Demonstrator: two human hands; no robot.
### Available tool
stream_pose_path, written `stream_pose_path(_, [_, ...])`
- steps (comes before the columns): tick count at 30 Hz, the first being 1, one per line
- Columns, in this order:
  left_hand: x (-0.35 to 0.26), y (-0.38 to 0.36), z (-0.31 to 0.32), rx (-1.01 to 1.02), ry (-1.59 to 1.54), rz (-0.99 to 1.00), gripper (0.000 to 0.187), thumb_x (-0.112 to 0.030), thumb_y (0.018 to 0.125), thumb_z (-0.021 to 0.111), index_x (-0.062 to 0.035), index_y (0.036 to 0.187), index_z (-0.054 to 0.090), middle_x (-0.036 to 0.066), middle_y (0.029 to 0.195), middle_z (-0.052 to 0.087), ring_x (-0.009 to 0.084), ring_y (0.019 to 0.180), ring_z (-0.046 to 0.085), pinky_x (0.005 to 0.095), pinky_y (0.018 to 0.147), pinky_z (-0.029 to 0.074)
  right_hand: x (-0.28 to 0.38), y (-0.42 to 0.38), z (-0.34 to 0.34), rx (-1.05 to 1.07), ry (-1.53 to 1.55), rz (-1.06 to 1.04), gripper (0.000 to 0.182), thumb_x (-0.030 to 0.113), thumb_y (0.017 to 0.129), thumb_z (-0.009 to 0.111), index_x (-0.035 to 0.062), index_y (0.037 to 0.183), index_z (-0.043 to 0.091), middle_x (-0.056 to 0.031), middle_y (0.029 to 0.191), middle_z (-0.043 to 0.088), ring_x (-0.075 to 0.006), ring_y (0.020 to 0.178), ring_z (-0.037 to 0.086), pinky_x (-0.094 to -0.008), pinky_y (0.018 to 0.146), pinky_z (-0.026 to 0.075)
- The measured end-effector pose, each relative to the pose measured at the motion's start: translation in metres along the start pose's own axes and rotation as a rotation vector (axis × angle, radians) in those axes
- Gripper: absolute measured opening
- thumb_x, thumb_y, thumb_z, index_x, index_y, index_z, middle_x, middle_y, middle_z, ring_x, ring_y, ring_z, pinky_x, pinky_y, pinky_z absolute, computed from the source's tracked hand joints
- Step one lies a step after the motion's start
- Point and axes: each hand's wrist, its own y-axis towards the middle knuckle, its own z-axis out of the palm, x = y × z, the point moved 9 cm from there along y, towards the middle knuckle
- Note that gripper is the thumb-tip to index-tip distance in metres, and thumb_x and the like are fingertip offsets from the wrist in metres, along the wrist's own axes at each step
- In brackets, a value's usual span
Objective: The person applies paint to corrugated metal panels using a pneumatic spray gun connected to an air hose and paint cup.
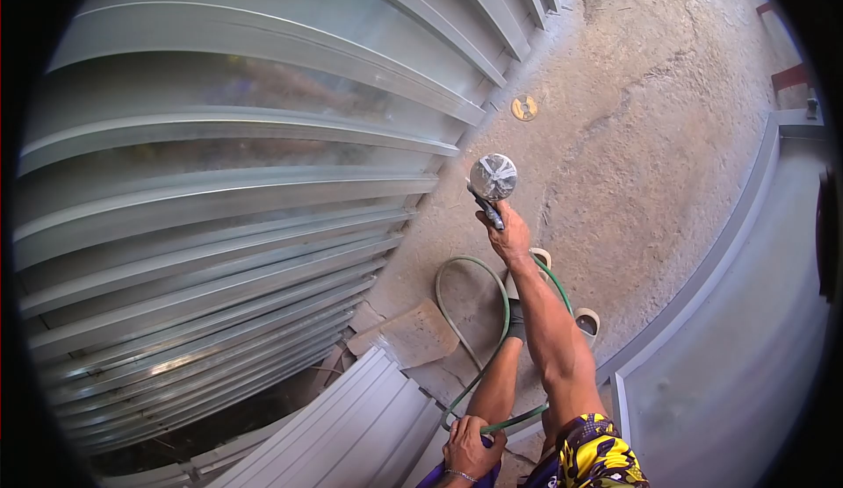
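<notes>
My right hand point(509, 235) is stretched forward, its fingers wrapped round the grip of a spray gun point(488, 211). On top of the gun sits a round silver cup point(493, 177) with pale tape across its lid. My left hand point(474, 447), with a bracelet at the wrist, rests near my knee, its fingers curled over a green air hose point(507, 308). The hose loops over the ground and runs along my right forearm. Ribbed grey metal panels point(237, 198) stand to the left of the gun; its nozzle is hard to make out.
Rough concrete ground point(641, 137) stretches ahead, with a yellow disc point(524, 108) lying near the panel edge. A flat grey framed panel point(729, 330) lies at the right. Pale metal strips point(351, 427) and a worn board point(408, 334) are at lower left. Sandals point(587, 323) show by my arm.
</notes>
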Motion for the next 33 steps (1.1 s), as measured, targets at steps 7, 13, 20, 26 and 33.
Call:
stream_pose_path(7, [0.002,-0.002,0.004,-0.029,-0.014,0.026,0.034,-0.030,0.078,0.080,-0.0056,0.088,0.059,0.015,0.090,0.061,0.0385,0.091,0.062,0.0486,0.083,0.048,0.024,0.007,-0.009,0.004,0.052,-0.064,0.039,0.044,0.094,0.071,0.0139,0.119,0.064,-0.0157,0.109,0.071,-0.0401,0.102,0.068,-0.0498,0.080,0.052])
stream_pose_path(13, [0.002,-0.002,-0.001,-0.044,-0.014,0.030,0.032,-0.028,0.077,0.080,-0.0061,0.086,0.059,0.015,0.089,0.061,0.0384,0.090,0.062,0.0480,0.081,0.049,0.019,0.019,-0.015,-0.097,0.053,-0.094,0.039,0.041,0.094,0.072,0.0123,0.119,0.063,-0.0173,0.107,0.071,-0.0414,0.099,0.068,-0.0501,0.080,0.052])
stream_pose_path(20, [0.003,-0.002,0.000,-0.035,-0.009,0.008,0.032,-0.027,0.076,0.080,-0.0061,0.087,0.059,0.015,0.089,0.061,0.0380,0.091,0.062,0.0478,0.082,0.049,0.019,0.023,-0.022,-0.078,0.047,-0.080,0.042,0.041,0.094,0.072,0.0138,0.125,0.062,-0.0204,0.105,0.072,-0.0443,0.099,0.067,-0.0513,0.079,0.052])
stream_pose_path(26, [0.005,-0.003,0.000,-0.019,-0.004,-0.003,0.034,-0.030,0.078,0.080,-0.0060,0.089,0.060,0.015,0.091,0.062,0.0379,0.093,0.063,0.0483,0.083,0.050,0.021,0.025,-0.027,-0.176,0.017,-0.122,0.040,0.043,0.093,0.072,0.0126,0.116,0.062,-0.0155,0.109,0.071,-0.0416,0.099,0.068,-0.0515,0.079,0.052])
stream_pose_path(33, [0.009,-0.006,0.003,-0.045,-0.011,0.039,0.036,-0.032,0.079,0.081,-0.0058,0.090,0.060,0.015,0.090,0.062,0.0378,0.091,0.063,0.0486,0.083,0.050,0.024,0.027,-0.030,-0.163,0.005,-0.111,0.039,0.043,0.093,0.073,0.0125,0.115,0.063,-0.0152,0.109,0.071,-0.0409,0.099,0.068,-0.0508,0.078,0.052])
